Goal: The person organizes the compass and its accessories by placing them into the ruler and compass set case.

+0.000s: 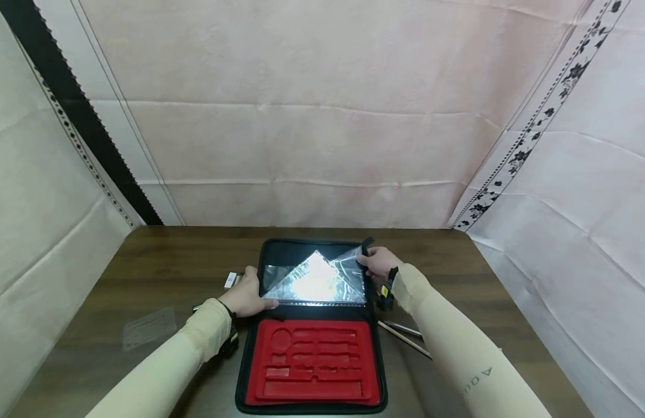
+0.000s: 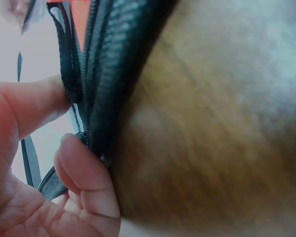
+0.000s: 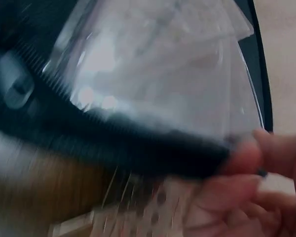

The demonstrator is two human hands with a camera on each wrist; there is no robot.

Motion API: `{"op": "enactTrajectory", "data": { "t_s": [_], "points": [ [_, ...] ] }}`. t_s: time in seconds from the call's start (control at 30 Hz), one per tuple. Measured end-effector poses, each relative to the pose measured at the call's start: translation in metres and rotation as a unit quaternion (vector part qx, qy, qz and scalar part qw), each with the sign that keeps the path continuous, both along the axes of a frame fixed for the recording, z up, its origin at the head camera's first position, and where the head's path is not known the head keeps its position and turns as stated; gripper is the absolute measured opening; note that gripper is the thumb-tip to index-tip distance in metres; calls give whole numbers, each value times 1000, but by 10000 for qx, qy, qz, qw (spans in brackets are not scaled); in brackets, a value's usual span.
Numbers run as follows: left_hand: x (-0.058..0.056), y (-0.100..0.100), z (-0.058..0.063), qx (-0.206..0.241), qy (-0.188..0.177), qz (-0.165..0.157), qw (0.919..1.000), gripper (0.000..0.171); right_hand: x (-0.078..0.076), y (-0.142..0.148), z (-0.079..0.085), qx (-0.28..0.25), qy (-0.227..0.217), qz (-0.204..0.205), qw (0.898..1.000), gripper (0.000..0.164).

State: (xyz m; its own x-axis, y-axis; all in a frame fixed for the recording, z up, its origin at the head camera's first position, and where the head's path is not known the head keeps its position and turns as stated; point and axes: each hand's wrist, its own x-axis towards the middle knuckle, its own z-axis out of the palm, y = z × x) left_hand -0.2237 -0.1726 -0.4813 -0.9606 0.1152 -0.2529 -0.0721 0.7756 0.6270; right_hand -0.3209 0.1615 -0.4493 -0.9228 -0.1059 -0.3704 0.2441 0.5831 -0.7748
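A black zippered case (image 1: 322, 313) lies unfolded on the table, its near half filled by a red moulded tray (image 1: 313, 371) with several vacant recesses. Clear plastic (image 1: 349, 271) covers the far half and reflects a bright glare. My left hand (image 1: 246, 295) grips that half's left edge, thumb on top; the left wrist view shows its fingers (image 2: 86, 173) curled against the zipped border (image 2: 116, 74). At the opposite edge, my right hand (image 1: 382, 261) pinches the dark zipped border (image 3: 158, 150), close by the plastic, between thumb and finger.
Two thin rods, one pale (image 1: 404, 340) and one metallic (image 1: 403, 329), lie right of the case, partly under the right sleeve. A translucent sheet (image 1: 150, 328) rests on the table's left. A small white piece (image 1: 230, 280) sits by the left hand. Pale cloth (image 1: 301, 145) hangs behind the table.
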Motion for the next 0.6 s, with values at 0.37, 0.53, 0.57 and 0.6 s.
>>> {"op": "enactTrajectory", "data": {
  "t_s": [0.37,0.53,0.57,0.6],
  "points": [
    [1,-9,2,-226,-98,80,9997,108,16,6,-6,481,154,1022,9935,33],
    [-2,-7,3,-523,55,67,9986,108,16,-2,-15,866,563,784,9916,40],
    [-3,-6,4,-574,121,65,9983,107,16,-3,-17,1035,652,749,9897,37],
    [-4,-5,4,-630,197,54,9978,106,15,-4,-18,1206,736,742,9872,35]
  ]
}}
